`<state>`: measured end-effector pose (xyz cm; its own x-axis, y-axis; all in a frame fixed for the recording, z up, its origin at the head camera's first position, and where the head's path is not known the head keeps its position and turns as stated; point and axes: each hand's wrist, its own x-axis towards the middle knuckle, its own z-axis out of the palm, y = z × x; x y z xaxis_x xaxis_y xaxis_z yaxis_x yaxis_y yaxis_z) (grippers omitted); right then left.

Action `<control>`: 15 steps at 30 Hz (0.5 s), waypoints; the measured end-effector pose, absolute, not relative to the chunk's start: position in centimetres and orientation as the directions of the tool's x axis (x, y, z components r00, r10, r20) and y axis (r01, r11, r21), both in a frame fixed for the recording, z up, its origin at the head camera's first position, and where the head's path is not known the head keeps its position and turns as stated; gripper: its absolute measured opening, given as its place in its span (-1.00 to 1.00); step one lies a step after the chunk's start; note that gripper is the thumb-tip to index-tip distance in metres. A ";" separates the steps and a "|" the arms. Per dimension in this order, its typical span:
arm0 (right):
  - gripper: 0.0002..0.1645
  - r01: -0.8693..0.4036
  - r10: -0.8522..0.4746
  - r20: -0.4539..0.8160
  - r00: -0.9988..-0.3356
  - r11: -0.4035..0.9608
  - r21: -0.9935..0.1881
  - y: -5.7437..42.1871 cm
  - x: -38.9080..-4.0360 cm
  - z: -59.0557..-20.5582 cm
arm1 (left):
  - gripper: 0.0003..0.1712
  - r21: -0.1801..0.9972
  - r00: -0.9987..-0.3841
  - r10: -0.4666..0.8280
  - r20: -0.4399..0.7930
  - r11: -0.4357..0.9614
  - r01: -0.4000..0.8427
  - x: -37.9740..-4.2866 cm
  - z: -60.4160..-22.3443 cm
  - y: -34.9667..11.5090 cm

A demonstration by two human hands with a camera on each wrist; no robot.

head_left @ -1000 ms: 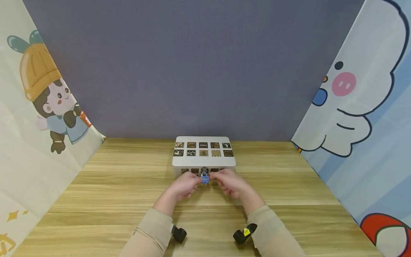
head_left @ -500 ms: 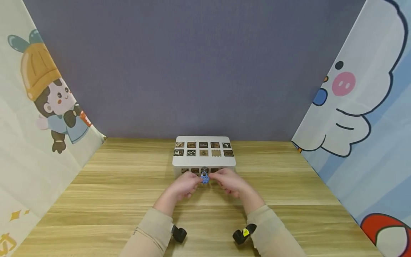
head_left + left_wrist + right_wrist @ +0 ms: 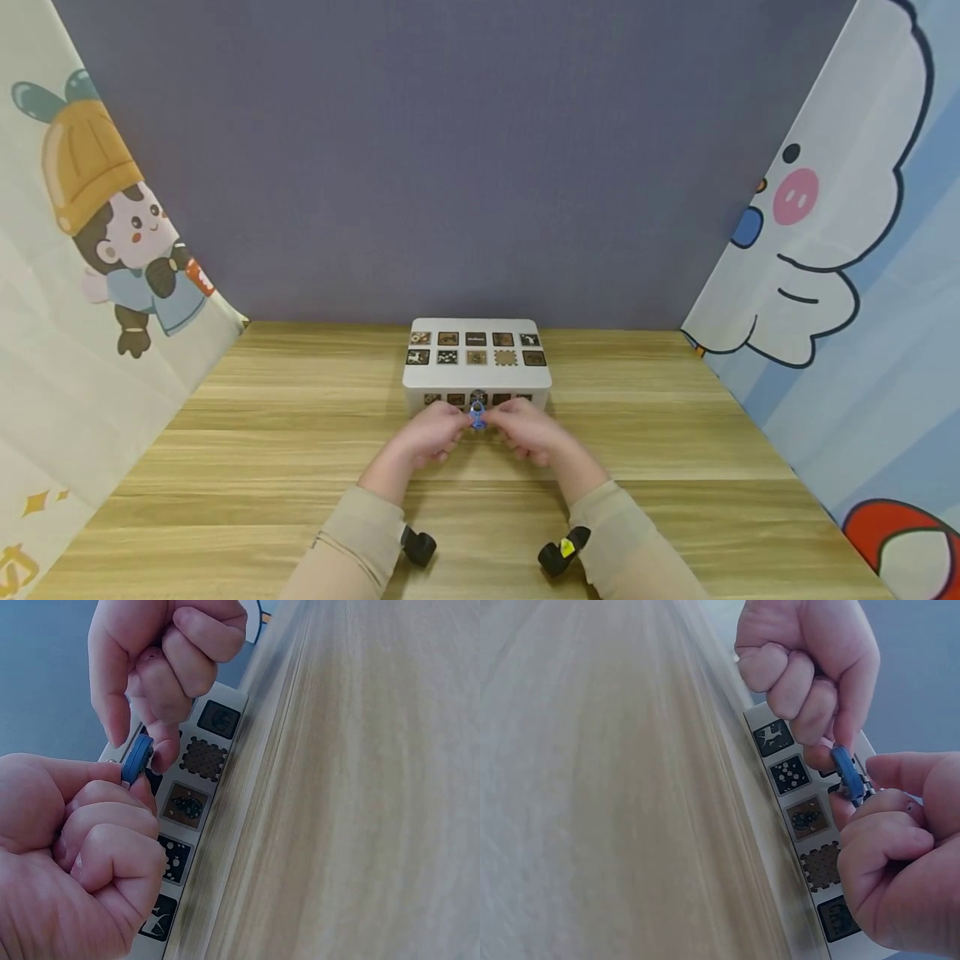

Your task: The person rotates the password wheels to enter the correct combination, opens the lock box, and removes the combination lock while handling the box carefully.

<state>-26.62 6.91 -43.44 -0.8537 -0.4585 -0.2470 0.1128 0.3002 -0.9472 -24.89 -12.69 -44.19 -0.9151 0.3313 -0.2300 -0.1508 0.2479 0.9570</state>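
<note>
The box (image 3: 476,379) looks smooth, the tabletop (image 3: 262,467) wood-grained.

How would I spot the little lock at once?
On the wooden table sits a white box with small square pictures. Look between the left hand and right hand, at the middle of its front. There, below the metal clasp, is the padlock: bright blue against the white box and dark pictures.

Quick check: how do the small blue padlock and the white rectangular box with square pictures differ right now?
Colour: the small padlock is mainly blue; the rectangular box is mainly white.
Size: the padlock is far smaller than the box.
Pose: the left hand pinches the padlock, while the box rests on the wooden table.
Shared: both show in all three views.
</note>
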 end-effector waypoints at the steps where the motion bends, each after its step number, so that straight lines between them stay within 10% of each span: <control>1: -0.53 0.114 -0.456 -0.247 -0.855 0.298 -0.948 6.9 -26.6 -43.5 | -0.61 0.957 -0.915 0.332 -0.231 0.248 -0.151 -24.9 -44.2 -12.7; 15: -0.55 0.143 -0.450 -0.249 -0.857 0.257 -0.956 6.1 -26.6 -44.1 | -0.60 0.957 -0.918 0.332 -0.217 0.259 -0.133 -24.9 -44.3 -12.6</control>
<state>-26.60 6.05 -44.15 -0.8573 -0.4503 -0.2493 0.1432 0.2565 -0.9559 -24.90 -12.62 -44.30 -0.9179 0.3322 -0.2172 -0.1328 0.2586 0.9568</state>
